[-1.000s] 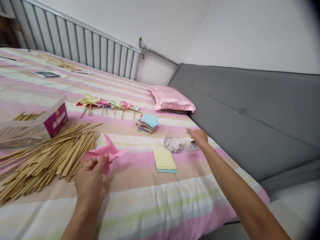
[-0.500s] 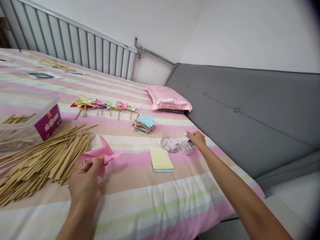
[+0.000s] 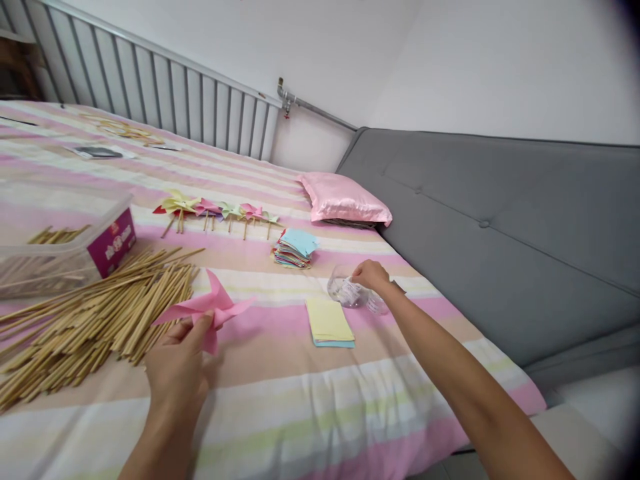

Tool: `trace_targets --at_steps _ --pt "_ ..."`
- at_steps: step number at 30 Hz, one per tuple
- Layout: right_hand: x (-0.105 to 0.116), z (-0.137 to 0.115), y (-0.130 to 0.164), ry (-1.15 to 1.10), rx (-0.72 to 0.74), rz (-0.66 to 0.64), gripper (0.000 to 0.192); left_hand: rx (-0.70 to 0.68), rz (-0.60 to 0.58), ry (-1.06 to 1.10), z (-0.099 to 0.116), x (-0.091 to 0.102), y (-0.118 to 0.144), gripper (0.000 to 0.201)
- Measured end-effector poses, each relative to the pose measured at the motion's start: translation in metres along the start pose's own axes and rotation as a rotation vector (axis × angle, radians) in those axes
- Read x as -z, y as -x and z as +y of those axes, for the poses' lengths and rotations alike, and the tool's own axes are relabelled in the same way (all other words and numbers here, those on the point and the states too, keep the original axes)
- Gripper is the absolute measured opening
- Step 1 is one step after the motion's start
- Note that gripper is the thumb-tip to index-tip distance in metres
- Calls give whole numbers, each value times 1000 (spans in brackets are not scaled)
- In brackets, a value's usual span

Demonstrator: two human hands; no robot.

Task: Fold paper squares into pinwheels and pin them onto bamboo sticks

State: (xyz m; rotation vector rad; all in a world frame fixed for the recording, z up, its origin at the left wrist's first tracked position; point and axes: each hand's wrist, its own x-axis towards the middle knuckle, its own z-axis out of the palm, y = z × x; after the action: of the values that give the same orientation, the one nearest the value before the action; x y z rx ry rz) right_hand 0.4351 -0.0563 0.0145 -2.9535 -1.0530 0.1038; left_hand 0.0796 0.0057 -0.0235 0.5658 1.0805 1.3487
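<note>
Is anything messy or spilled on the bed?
Yes: the wooden sticks lie loose in a scattered heap on the bedspread, outside the clear box that still has a few inside. The finished pinwheels are lined up neatly, and the paper stacks look tidy.

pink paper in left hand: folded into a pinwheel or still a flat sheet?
Folded. The pink paper in the left hand shows pointed pinwheel vanes sticking up and sideways; no stick on it is visible.

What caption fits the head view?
Left hand holds pink pinwheel; right hand reaches clear jar on striped bed.
</note>
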Motion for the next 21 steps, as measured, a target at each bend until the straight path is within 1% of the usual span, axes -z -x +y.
trace_targets --at_steps 4,9,13,15,21 --pt "-8 -21 -8 125 -41 -166 26 -14 -16 -6 0 2 -1 16" --pt "-12 -29 -13 218 -57 -282 26 -31 -14 -26 0 3 -2 17" --pt "-13 -27 -11 239 -51 -307 26 -30 9 -19 0 2 -2 17" --pt "-15 -26 -9 227 -47 -305 26 -34 -3 -7 0 2 -3 17" --pt "-14 -20 -9 124 -79 -260 27 -47 -9 0 -2 4 -5 17"
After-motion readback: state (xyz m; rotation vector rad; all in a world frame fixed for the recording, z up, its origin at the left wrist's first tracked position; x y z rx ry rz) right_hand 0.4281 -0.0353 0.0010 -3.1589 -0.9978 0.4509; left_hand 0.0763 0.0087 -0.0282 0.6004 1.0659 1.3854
